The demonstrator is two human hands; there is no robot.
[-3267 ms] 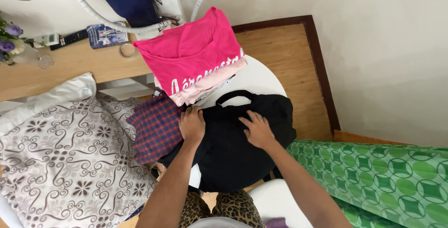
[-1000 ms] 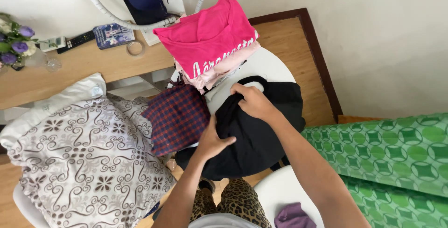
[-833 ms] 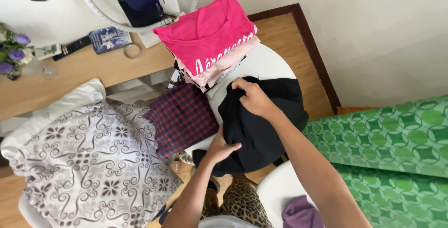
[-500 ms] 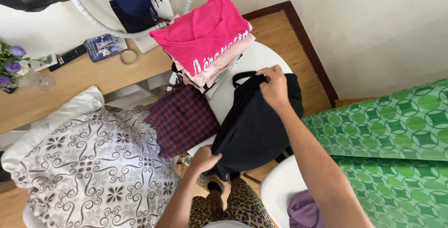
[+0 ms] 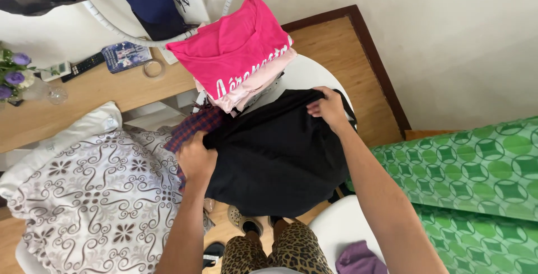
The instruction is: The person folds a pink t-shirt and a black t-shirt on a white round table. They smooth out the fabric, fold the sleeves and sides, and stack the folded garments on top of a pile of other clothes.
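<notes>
A black garment (image 5: 274, 156) is spread over a round white table (image 5: 311, 72). My left hand (image 5: 196, 159) grips its left edge, over a plaid red-and-blue cloth (image 5: 190, 131). My right hand (image 5: 328, 107) pinches its far right corner near the table's rim. Beyond the black garment lies a stack of folded clothes with a bright pink shirt (image 5: 235, 52) on top and a pale pink piece below it.
A patterned grey-and-white pillow (image 5: 84, 195) fills the left. A green patterned mattress (image 5: 476, 184) lies at right. A wooden shelf (image 5: 95, 92) holds a remote, a booklet, a tape ring and purple flowers (image 5: 11, 72). A purple cloth (image 5: 358, 260) sits on a white seat below.
Both hands lifted and spread the black garment flat: my left hand moved up to its left edge over the plaid cloth, my right hand stayed on the far corner.
</notes>
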